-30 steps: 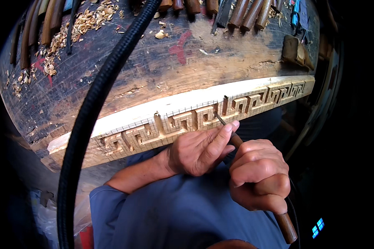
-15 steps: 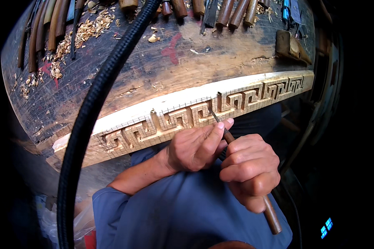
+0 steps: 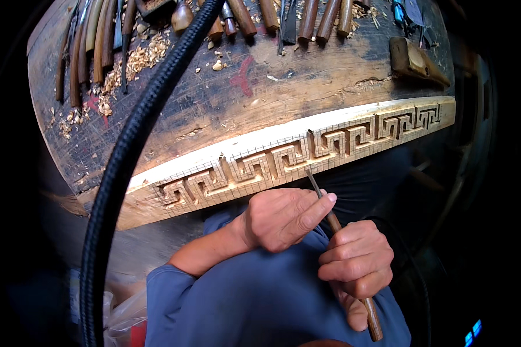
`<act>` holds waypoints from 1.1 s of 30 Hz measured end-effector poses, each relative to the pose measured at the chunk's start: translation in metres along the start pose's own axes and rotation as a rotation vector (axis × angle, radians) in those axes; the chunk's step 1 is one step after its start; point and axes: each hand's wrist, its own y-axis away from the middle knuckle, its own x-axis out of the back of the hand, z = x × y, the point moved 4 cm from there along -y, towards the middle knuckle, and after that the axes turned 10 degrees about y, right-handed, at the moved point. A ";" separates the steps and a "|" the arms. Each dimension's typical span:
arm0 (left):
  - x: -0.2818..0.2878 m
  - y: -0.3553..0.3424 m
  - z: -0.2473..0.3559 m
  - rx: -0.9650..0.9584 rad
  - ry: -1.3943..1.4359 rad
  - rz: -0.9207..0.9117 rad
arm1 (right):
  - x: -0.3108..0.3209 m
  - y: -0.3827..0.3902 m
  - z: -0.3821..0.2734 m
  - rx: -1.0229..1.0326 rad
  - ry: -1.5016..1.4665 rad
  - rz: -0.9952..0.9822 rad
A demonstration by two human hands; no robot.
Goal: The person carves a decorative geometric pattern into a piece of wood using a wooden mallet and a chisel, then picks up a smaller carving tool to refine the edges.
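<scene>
A pale wooden board [image 3: 255,184] with a pencilled grid and a carved key-pattern relief lies along the near edge of the bench. In my right hand [image 3: 356,260], closed fingers wrap the brown wooden handle of a carving chisel [image 3: 374,324], whose butt sticks out below the fist. My left hand [image 3: 283,218] pinches the same chisel farther up, thumb and fingers by its metal shank. The blade tip points at the board's near edge, just below the carved pattern; whether it touches the wood I cannot tell.
Wooden-handled tools [image 3: 266,14] line the far side of the bench [image 3: 173,110], with wood shavings [image 3: 145,61] among them. A wooden block-like tool [image 3: 417,62] rests at the far right. A thick black braided cable [image 3: 130,139] crosses the left side, hiding part of the board.
The chisel tip has come out of a groove in the pattern back to the board's near edge. Both hands have drawn toward me with it, and the view has shifted slightly.
</scene>
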 end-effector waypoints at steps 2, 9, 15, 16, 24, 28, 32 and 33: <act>0.001 -0.001 0.001 -0.027 -0.018 -0.045 | 0.003 0.003 -0.004 0.006 0.030 -0.001; -0.002 -0.009 -0.002 -0.026 -0.001 -0.109 | 0.006 -0.004 0.000 0.086 0.100 0.098; 0.004 -0.013 -0.010 -0.068 -0.199 -0.092 | 0.001 -0.007 0.009 0.129 0.081 0.151; 0.005 -0.015 -0.008 -0.065 -0.236 -0.070 | 0.002 -0.006 0.008 0.105 0.108 0.134; 0.002 -0.013 -0.011 0.008 -0.286 0.009 | 0.000 0.003 0.014 0.134 0.156 0.099; 0.002 -0.013 -0.011 0.011 -0.296 0.034 | -0.003 0.001 0.015 0.131 0.185 0.090; 0.002 -0.011 -0.013 0.004 -0.302 0.061 | -0.006 0.000 0.017 0.144 0.216 0.065; 0.001 -0.010 -0.015 0.001 -0.302 0.068 | -0.007 0.000 0.018 0.146 0.222 0.064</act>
